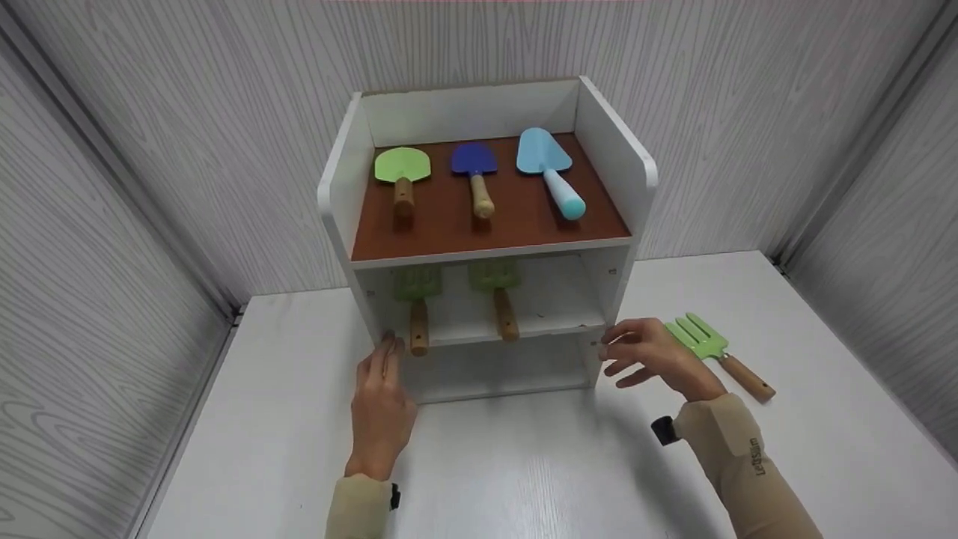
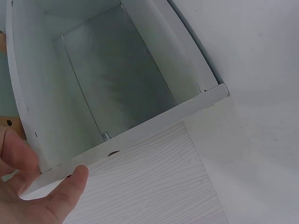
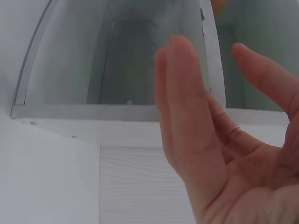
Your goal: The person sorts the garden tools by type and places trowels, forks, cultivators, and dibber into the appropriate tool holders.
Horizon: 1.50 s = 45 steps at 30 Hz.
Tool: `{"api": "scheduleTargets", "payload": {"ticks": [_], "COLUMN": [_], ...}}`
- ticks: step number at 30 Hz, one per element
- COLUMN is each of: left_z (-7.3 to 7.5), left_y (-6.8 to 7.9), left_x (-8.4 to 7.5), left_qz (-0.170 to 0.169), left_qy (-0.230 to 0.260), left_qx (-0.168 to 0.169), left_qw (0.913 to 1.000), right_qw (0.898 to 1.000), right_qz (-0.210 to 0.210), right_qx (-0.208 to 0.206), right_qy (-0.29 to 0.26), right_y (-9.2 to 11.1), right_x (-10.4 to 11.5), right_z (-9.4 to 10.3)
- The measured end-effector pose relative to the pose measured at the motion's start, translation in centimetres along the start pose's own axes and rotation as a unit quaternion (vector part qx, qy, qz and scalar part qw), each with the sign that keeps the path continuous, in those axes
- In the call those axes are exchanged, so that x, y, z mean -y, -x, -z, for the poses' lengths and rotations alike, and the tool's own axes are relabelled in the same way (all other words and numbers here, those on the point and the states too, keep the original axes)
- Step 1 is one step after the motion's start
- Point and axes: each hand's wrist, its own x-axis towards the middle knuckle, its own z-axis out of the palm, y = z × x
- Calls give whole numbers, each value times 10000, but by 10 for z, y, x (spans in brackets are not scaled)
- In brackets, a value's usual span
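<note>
A white shelf unit (image 1: 490, 254) with a brown top board stands before me. My left hand (image 1: 382, 412) grips the front edge of its left side panel, thumb outside and a bent finger across the edge in the left wrist view. By the right side panel, my right hand (image 1: 658, 359) has its fingers loosely spread and holds nothing. On the top board lie a light green hand shovel (image 1: 403, 165), a dark blue one (image 1: 473, 159) and a light blue trowel (image 1: 542, 153). Two green garden forks (image 1: 419, 326) (image 1: 506, 314) rest on the middle shelf, handles outward.
Another green garden fork (image 1: 707, 340) with a wooden handle lies on the white table (image 1: 262, 404), just right of my right hand. Grey wood-grain walls (image 1: 224, 112) enclose the back and both sides. The bottom compartment (image 2: 117, 70) sits near table height.
</note>
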Motion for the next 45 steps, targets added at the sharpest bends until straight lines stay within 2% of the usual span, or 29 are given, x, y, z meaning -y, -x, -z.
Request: {"api": "scheduleTargets", "payload": {"ticks": [9, 15, 21, 27, 33, 40, 45], "left_z": [0, 0, -2, -5, -4, -2, -3], "left_y": [0, 0, 0, 1, 0, 0, -1], "left_x": [0, 1, 2, 3, 3, 1, 1], "left_qz": [-81, 10, -6, -75, -54, -23, -144], "left_qy": [-79, 5, 13, -15, -13, -228, -427], "left_qx": [-46, 27, -57, -168, -110, 53, -37], "left_qw": [9999, 10000, 10000, 9998, 9999, 9997, 9990], "right_qw": [9998, 9997, 9996, 9992, 9978, 9962, 9959], "right_qz": [-184, -232, -267, -323, -458, -562, -552], "right_qx": [-54, -71, -84, -73, -206, -452, -436], "right_qy": [-18, 0, 7, 218, 444, 494, 566], "right_y": [1, 1, 2, 2, 0, -1, 0], "right_x": [-9, -17, -23, -29, -33, -39, -44], "right_z": [12, 22, 32, 40, 47, 53, 60]}}
